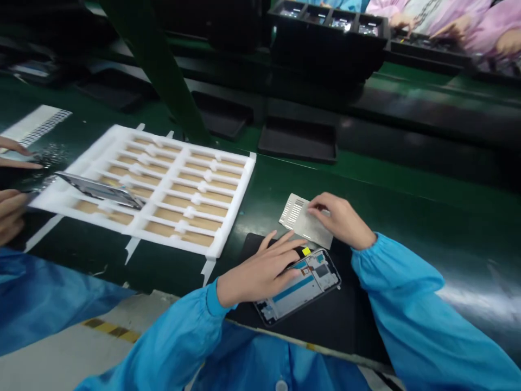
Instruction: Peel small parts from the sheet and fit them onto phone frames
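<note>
In the head view, a white foam tray point(236, 203) lies left of centre on the green table point(407, 195), its slots in two columns with brown showing at the bottom. In its near left part a second phone frame point(100, 190) leans on edge. Beyond it are shallow black trays point(299, 140), too dark inside to make out contents. A black bin point(325, 46) at the far side has compartments holding shiny pieces, too small to identify.

At the left edge, a co-worker's hands point(10, 217) are cut off and blurred, near small shiny pieces point(55, 155) and a pale sheet point(35, 126). At the far right, people in pink sleeves point(476, 19) are also cut off.

A phone frame point(299, 298) lies on a black mat point(337, 326) near the person's body, inner side up, its long axis running from near left to far right. The left hand point(260, 274) is spread open across its far left side, hiding that part; a yellow tab point(306, 251) stands out at the far edge. The right hand point(340, 217) is at a slotted sheet point(307, 225) just beyond the frame, thumb and forefinger close together; whether they pinch anything, I cannot tell.
</note>
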The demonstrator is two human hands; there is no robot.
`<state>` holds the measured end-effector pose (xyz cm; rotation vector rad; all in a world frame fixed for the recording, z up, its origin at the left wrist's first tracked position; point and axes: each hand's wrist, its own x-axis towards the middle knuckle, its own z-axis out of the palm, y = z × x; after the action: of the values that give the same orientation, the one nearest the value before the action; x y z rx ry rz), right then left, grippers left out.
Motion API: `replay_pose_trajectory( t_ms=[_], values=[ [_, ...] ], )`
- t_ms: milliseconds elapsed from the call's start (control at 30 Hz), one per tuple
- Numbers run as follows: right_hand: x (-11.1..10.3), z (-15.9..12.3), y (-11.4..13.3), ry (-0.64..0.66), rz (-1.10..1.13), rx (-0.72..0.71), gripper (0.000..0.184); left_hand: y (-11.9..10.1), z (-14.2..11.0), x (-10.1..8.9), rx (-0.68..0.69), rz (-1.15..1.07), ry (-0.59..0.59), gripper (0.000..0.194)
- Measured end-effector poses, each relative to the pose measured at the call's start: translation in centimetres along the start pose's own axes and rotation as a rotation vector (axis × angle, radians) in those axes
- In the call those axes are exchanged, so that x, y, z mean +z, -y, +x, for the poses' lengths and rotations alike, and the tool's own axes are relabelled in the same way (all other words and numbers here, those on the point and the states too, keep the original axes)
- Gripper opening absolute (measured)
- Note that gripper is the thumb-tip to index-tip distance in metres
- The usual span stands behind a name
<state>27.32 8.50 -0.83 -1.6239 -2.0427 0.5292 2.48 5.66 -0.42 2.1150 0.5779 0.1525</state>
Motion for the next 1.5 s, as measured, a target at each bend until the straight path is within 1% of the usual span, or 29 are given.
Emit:
replay_pose_trajectory(
  t_ms=[67,133,233,333,433,533,633,700,733,800,867,933,1000,1067,1133,1200,1233,1333,1400,1433,1500],
  values=[
    [0.2,-2.1,1.2,0.119,0.021,0.035,0.011,0.3,0.1,-0.3,0.002,0.03,0.009,0.02],
    [0.5,-3.5,1.8,0.16,0.045,0.067,0.009,0.8,0.2,-0.5,-0.009,0.075,0.025,0.02],
    [1.4,-4.5,2.0,0.183,0.026,0.072,0.006,1.5,0.5,-0.7,-0.032,0.155,0.06,0.024],
    [2.5,-4.7,1.9,0.154,-0.058,0.084,0.006,1.6,0.7,-0.8,-0.04,0.186,0.079,0.025],
    [3.3,-4.9,2.1,0.115,-0.094,0.097,0.01,1.6,0.8,-0.9,-0.044,0.186,0.1,0.025],
    [3.7,-5.4,2.3,0.067,-0.109,0.111,0.012,1.7,0.8,-1.0,-0.049,0.172,0.107,0.024],
    [3.7,-6.0,2.2,0.031,-0.077,0.1,0.011,1.9,0.9,-1.1,-0.059,0.142,0.108,0.021],
    [3.6,-6.3,2.0,-0.044,0.009,0.077,0.011,2.0,0.9,-1.2,-0.064,0.133,0.11,0.019],
    [3.5,-6.4,1.9,-0.109,0.072,0.068,0.01,2.0,1.0,-1.2,-0.067,0.132,0.113,0.019],
    [3.1,-6.4,1.8,-0.281,0.227,0.07,0.011,2.0,1.0,-1.1,-0.07,0.135,0.109,0.018],
    [2.6,-6.4,2.0,-0.412,0.411,0.12,0.016,1.8,0.9,-1.0,-0.07,0.135,0.09,0.019],
    [1.8,-6.3,2.5,-0.464,0.597,0.2,0.022,1.2,0.6,-0.9,-0.068,0.125,0.05,0.021],
    [0.8,-6.6,3.5,-0.454,0.722,0.265,0.025,0.1,0.0,-1.0,-0.072,0.093,0.004,0.022],
    [-0.4,-7.4,5.0,-0.419,0.731,0.282,0.023,-1.4,-0.7,-1.3,-0.09,0.058,-0.032,0.022],
    [-1.6,-8.7,6.8,-0.355,0.658,0.26,0.015,-3.1,-1.4,-1.5,-0.112,0.056,-0.048,0.023],
    [-2.8,-10.2,8.6,-0.305,0.557,0.218,0.007,-4.5,-2.0,-1.4,-0.113,0.1,-0.069,0.023],
    [-3.2,-10.9,9.4,-0.298,0.506,0.197,0.008,-5.0,-2.1,-1.3,-0.108,0.131,-0.088,0.023],
    [-3.7,-12.4,10.7,-0.262,0.375,0.129,0.023,-5.5,-2.2,-0.2,-0.085,0.241,-0.136,0.023],
    [-3.4,-12.8,10.8,-0.186,0.316,0.102,0.03,-5.2,-2.1,0.7,-0.05,0.31,-0.154,0.025],
    [-3.0,-12.9,10.7,-0.148,0.297,0.097,0.033,-5.0,-2.1,1.1,-0.018,0.334,-0.182,0.025],
    [-2.3,-12.8,10.3,-0.107,0.263,0.101,0.035,-4.7,-2.1,1.8,0.056,0.333,-0.282,0.026]
  ],
)
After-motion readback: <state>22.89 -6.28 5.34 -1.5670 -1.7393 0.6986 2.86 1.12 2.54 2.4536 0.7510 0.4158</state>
